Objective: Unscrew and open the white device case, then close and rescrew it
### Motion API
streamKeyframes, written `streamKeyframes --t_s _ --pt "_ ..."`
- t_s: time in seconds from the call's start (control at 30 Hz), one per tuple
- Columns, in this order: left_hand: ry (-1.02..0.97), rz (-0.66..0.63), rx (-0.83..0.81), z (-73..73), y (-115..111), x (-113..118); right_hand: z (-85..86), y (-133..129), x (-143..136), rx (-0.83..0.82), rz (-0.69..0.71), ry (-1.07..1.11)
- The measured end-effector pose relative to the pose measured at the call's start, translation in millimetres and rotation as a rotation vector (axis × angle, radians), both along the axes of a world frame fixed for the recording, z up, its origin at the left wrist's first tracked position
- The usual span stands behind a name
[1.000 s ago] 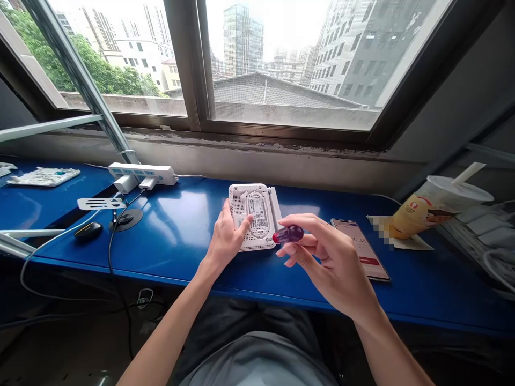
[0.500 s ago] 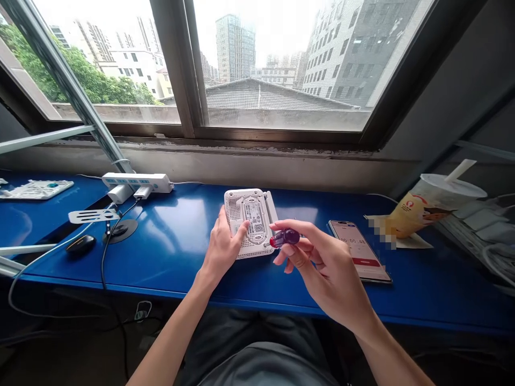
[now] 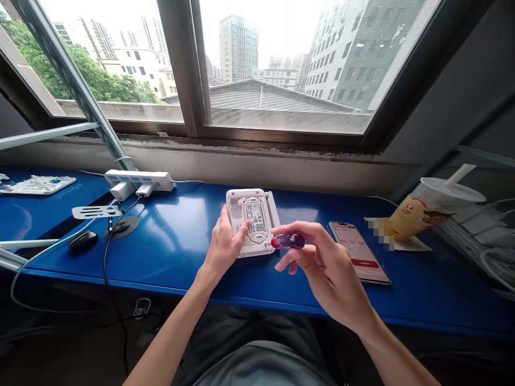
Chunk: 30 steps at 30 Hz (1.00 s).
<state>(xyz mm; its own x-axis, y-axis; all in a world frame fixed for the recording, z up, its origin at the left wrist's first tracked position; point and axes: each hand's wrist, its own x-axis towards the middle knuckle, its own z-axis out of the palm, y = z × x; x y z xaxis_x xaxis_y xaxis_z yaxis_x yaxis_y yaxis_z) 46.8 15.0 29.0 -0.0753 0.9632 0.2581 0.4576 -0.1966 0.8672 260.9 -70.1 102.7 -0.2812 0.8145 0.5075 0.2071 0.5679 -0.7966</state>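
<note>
A white router (image 3: 251, 217) with a vented back, a printed label and an antenna along its right side is tilted up over the blue desk. My left hand (image 3: 226, 238) grips its left edge, thumb lying across the back. In my right hand (image 3: 322, 252) is a small screwdriver (image 3: 287, 241) with a purple and red handle, held by the index finger and thumb while the other fingers curl loosely. Its short shaft points left at the router's lower right corner; whether the tip sits in a screw hole is too small to tell.
Right of my hand lies a phone (image 3: 360, 252) showing a timer. A drink cup (image 3: 426, 209) with a straw stands farther right. On the left are a power strip (image 3: 139, 180), a black mouse (image 3: 83, 240), cables and a white plastic panel (image 3: 42, 185). A window is behind the desk.
The screwdriver handle has turned in my right fingers and now lies more sideways, with the fingers shifted a little. My left hand keeps its hold on the router. The view has moved slightly.
</note>
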Motion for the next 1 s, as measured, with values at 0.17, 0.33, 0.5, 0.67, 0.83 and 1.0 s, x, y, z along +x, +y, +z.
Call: streamKeyframes --t_s 0.17,0.33,0.5,0.67,0.83,1.0 --pt "0.011 0.001 0.002 -0.1 -0.2 -0.1 -10.2 -3.5 -4.2 0.037 -0.065 0.033" --pt "0.024 0.005 0.028 -2.2 1.0 -1.0 -11.0 -1.6 -4.2 0.083 -0.1 0.037" --pt "0.041 0.009 0.017 -2.3 1.3 -1.2 -13.2 2.9 2.3 0.102 -0.087 0.0" --pt "0.033 -0.002 0.017 -1.7 1.4 -1.9 -11.3 2.1 2.1 0.042 -0.018 -0.016" --pt "0.042 -0.003 0.001 -0.5 0.4 -2.2 -6.8 5.0 -0.4 -0.015 -0.083 0.033" --pt "0.007 -0.002 -0.034 2.0 0.7 -2.7 -5.6 9.7 3.6 0.008 -0.133 0.074"
